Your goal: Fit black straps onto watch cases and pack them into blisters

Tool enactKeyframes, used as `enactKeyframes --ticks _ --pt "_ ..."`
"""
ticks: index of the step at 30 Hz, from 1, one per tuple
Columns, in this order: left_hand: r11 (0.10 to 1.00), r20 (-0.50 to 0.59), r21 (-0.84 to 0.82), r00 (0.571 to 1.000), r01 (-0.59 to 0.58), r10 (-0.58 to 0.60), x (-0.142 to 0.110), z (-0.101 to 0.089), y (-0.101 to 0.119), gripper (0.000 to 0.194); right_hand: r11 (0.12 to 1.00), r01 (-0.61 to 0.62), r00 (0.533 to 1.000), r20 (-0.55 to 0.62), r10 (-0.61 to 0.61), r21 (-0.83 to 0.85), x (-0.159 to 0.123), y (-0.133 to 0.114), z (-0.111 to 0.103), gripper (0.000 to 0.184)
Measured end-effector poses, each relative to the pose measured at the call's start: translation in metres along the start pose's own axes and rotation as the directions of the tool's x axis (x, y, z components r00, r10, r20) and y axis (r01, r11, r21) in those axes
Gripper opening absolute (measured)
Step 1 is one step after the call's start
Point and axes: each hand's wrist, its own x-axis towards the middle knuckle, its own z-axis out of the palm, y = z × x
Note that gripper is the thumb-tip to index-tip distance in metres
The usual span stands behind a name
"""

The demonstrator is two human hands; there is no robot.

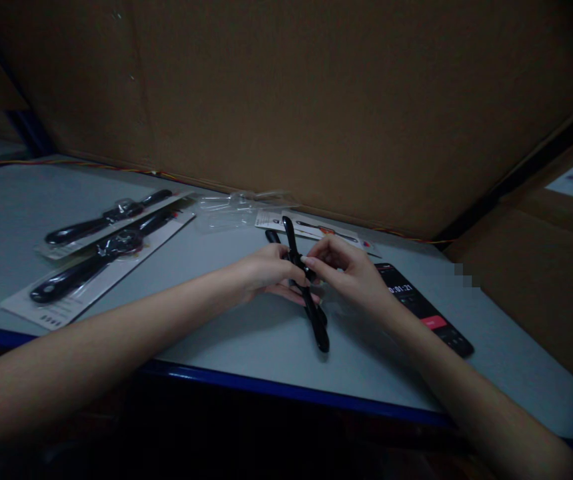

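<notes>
A long black tool with rounded handle ends (320, 330) is held slightly above the table, tilted away from me. A second black bar (272, 236) runs close behind it; whether the two are joined I cannot tell. My left hand (276, 270) is closed around the middle of the tool from the left, thumb on top and fingers underneath. From the right, my right hand (344, 263) pinches at the tool's middle with thumb and forefinger. A small dark part there is mostly covered by the fingertips.
Two similar black tools in clear blister packs on white cards (81, 293) lie at the left. Empty clear plastic shells (231, 210) and printed cards (311, 227) lie at the back. A phone (434, 320) showing a timer lies beneath my right forearm. A cardboard wall (291, 107) stands behind.
</notes>
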Motion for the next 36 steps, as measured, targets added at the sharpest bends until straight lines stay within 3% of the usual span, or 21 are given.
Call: enactKeyframes --ticks 4,8,12,15,17,20,23,27,29,31,33,36 --pt "1.000 -0.022 -0.011 1.000 -0.007 0.007 0.000 0.000 0.000 0.033 0.961 0.129 0.987 -0.063 -0.148 -0.246 -0.001 -0.002 -0.001 0.016" --pt "1.000 -0.050 -0.002 0.999 0.005 -0.005 0.000 0.000 0.001 0.035 0.875 0.236 0.960 -0.037 -0.277 -0.424 -0.002 -0.002 -0.002 0.019" --pt "1.000 -0.084 0.011 0.996 -0.002 0.003 -0.001 0.001 0.001 0.033 0.795 0.303 0.941 0.033 -0.337 -0.525 -0.003 -0.004 -0.004 0.017" --pt "0.999 -0.066 0.048 0.998 -0.001 0.004 -0.001 0.002 0.001 0.033 0.770 0.283 0.942 0.016 -0.335 -0.572 -0.004 -0.007 -0.002 0.020" --pt "0.997 -0.057 0.077 0.998 -0.008 0.012 -0.001 0.003 0.000 0.034 0.803 0.228 0.960 -0.012 -0.281 -0.551 -0.004 -0.009 0.002 0.028" --pt "0.997 -0.045 0.080 0.999 -0.012 0.016 -0.003 0.005 0.000 0.032 0.915 0.112 0.992 -0.017 -0.128 -0.389 -0.004 -0.012 0.005 0.038" --pt "0.999 -0.020 0.048 1.000 -0.006 0.007 -0.004 0.004 0.001 0.029 0.969 0.030 0.999 -0.019 -0.035 -0.246 -0.004 -0.014 0.000 0.040" --pt "1.000 -0.040 0.026 0.999 -0.013 0.014 -0.003 0.002 0.003 0.036 0.975 0.108 0.994 0.001 -0.110 -0.194 -0.002 -0.014 -0.017 0.016" --pt "1.000 -0.053 0.021 0.998 -0.016 0.017 -0.003 0.001 0.003 0.039 0.950 0.200 0.979 0.090 -0.183 -0.240 0.000 -0.012 -0.022 0.025" --pt "1.000 -0.065 0.024 0.998 -0.007 0.008 -0.002 0.001 0.003 0.041 0.912 0.263 0.963 0.150 -0.226 -0.314 0.002 -0.010 -0.023 0.019" --pt "0.999 -0.070 0.036 0.997 0.012 -0.010 -0.002 0.002 0.002 0.037 0.875 0.277 0.961 0.131 -0.245 -0.398 0.002 -0.009 -0.019 0.013" --pt "0.999 -0.042 0.052 0.999 0.016 -0.014 -0.002 0.003 0.002 0.033 0.853 0.258 0.965 0.088 -0.245 -0.454 0.001 -0.009 -0.013 0.032"
